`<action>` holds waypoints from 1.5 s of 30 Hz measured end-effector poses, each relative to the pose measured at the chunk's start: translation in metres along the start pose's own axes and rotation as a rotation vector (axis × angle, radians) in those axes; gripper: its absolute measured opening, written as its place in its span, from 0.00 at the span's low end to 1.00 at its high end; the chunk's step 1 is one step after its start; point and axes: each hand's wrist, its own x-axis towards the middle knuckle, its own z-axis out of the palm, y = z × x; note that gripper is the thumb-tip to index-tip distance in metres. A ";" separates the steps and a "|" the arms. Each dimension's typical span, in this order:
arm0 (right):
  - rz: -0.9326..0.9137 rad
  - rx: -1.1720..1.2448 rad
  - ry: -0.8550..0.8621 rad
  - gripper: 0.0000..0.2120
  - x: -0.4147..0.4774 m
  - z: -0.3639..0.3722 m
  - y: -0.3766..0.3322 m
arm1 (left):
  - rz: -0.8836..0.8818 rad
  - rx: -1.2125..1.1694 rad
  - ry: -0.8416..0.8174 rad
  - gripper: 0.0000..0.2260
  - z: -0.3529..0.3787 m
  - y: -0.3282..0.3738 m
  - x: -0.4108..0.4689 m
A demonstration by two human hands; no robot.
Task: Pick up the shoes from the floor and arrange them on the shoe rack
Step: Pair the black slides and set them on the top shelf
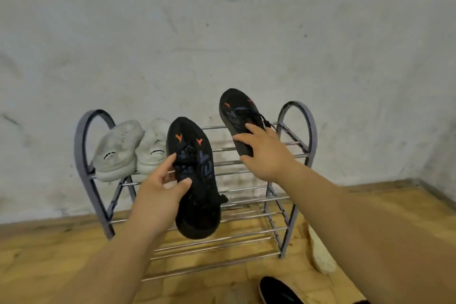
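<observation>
A grey metal shoe rack [297, 118] with several chrome-bar shelves stands against the wall. Two white sneakers [116, 153] [153, 148] sit at the left of its top shelf. My left hand [160, 192] grips a black sneaker with orange marks [195, 180], toe pointing away, over the middle of the rack. My right hand [264, 153] holds the matching black sneaker [238, 116] at its heel end, raised above the right part of the top shelf.
A cream-coloured shoe [320, 252] lies on the wooden floor by the rack's right leg. Another black shoe [278, 291] lies on the floor at the bottom edge. The lower shelves [222, 242] hold nothing. The scuffed white wall is directly behind.
</observation>
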 end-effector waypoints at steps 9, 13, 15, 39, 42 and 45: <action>0.016 0.044 0.208 0.28 0.002 0.011 -0.009 | 0.020 -0.115 0.015 0.27 -0.008 -0.013 0.032; -0.069 0.430 0.058 0.29 -0.016 -0.013 -0.040 | 0.026 -0.259 0.066 0.26 0.008 -0.003 0.030; -0.085 0.611 -0.186 0.36 -0.026 -0.022 -0.051 | 0.039 -0.319 0.113 0.25 0.017 0.002 0.029; 0.366 0.308 0.180 0.33 -0.018 -0.002 0.080 | 0.358 0.803 -0.087 0.27 0.131 -0.013 0.054; 0.308 0.295 0.154 0.36 -0.017 -0.009 0.077 | 0.362 0.874 -0.064 0.30 0.124 -0.010 0.055; 0.272 0.301 0.167 0.35 -0.017 -0.004 0.095 | 0.365 0.938 -0.078 0.31 0.139 -0.014 0.059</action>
